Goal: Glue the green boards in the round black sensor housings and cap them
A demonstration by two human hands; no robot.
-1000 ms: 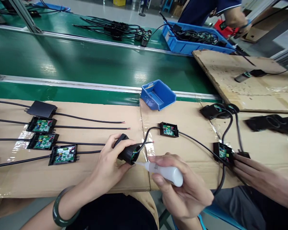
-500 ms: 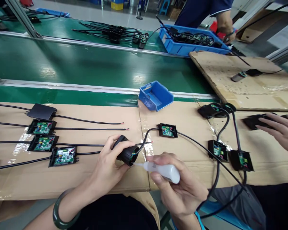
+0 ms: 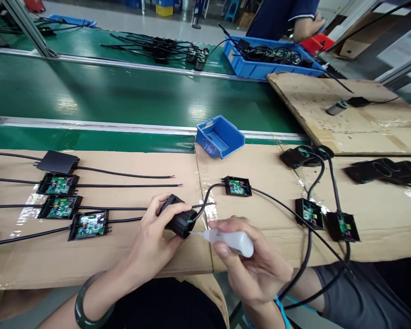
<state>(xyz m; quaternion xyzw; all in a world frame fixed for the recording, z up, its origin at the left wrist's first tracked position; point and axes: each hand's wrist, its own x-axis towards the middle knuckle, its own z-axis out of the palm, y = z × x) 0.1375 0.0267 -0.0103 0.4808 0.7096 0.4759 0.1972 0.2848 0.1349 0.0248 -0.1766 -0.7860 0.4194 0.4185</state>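
My left hand (image 3: 157,228) is closed around a black plastic housing (image 3: 178,216), its open end facing right with coloured wires at the rim. My right hand (image 3: 251,256) grips a white squeeze bottle (image 3: 231,241) lying sideways. The thin nozzle (image 3: 197,234) meets the lower rim of the housing's open end; whether liquid comes out is too small to tell. From that end a black cable runs up to a small open black box (image 3: 237,186) holding a green circuit board. Another cable leaves this box toward the lower right.
Several open circuit-board boxes (image 3: 59,184) with cables lie on cardboard at left. A blue bin (image 3: 220,137) stands behind my hands. More boxes (image 3: 308,213) and black housings (image 3: 383,171) lie at right, beside a neighbour's sleeve (image 3: 356,288). Another person stands behind a blue crate (image 3: 274,71).
The neighbour's hand at right has left the black housings, and a forearm now shows below the table edge. The far person's hand has risen from the crate. My hands hold nearly the same pose.
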